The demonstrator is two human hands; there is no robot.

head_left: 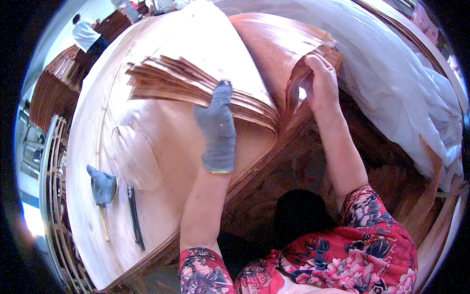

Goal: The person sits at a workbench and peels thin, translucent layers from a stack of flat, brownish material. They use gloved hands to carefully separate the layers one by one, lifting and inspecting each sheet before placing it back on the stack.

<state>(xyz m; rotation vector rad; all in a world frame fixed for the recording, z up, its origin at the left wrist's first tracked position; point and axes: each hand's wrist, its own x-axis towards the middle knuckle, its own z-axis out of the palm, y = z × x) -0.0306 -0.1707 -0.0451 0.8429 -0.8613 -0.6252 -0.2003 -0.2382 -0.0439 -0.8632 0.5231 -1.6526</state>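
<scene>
My left hand (218, 130), in a grey knitted glove, is closed on a folded-over bundle of thin wood veneer sheets (171, 78), with the thumb on top. The bundle's layered ends fan out to the left, above a broad stack of pale veneer (171, 127). Bare and pinching, my right hand (320, 81) grips the edge of reddish-brown veneer sheets (269, 44) that curl up on the right. A gap shows between the curled layers beside its fingers. Part of the right fingertips is hidden behind the sheet edge.
On the stack at the lower left lie a spare grey glove (103, 187), a thin yellowish stick (104, 223) and a black bar-like tool (134, 220). White plastic sheeting (387, 78) drapes along the right. A person (87, 34) stands far left near brown veneer piles (55, 98).
</scene>
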